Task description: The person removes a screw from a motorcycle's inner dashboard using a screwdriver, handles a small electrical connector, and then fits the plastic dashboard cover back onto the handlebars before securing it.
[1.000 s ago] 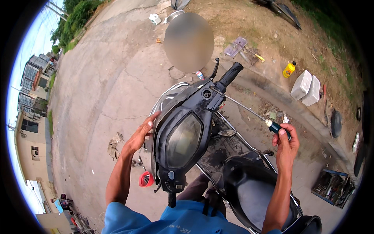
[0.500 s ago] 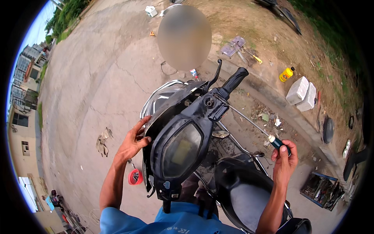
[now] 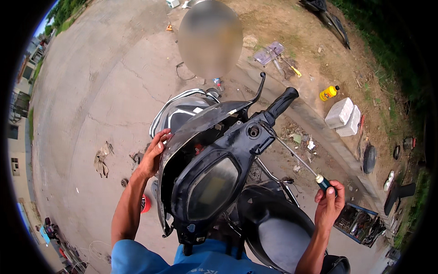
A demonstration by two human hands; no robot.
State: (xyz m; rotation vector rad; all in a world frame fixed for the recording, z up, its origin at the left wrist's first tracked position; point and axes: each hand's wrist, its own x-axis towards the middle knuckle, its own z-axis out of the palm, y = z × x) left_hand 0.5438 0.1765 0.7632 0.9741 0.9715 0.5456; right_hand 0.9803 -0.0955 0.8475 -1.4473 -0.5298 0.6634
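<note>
My left hand (image 3: 153, 157) grips the outer left edge of the scooter's dark front panel (image 3: 182, 134), its fingers curled at the rim. A gap opens between this panel and the black handlebar cover (image 3: 214, 166) with its oval dashboard window, and a bit of red shows inside. In my right hand (image 3: 329, 205) is a long screwdriver (image 3: 298, 158) with a dark green and pale handle. Its shaft slants up to the underside of the cover beside the right handlebar grip (image 3: 282, 100); the tip is hidden there. A brake lever (image 3: 260, 89) sticks up ahead of that grip.
The scooter's black seat (image 3: 278, 228) is at lower right, by a tool tray (image 3: 360, 223). Along the right lie white foam blocks (image 3: 340, 113) and a yellow bottle (image 3: 328, 93). A red cup (image 3: 145, 204) and a rag (image 3: 103, 159) lie left. A blurred patch (image 3: 210, 41) covers something ahead.
The front panel has tilted out to the left with my left hand, widening its gap from the handlebar cover. My right hand still holds the screwdriver under the cover. The whole view has shifted slightly.
</note>
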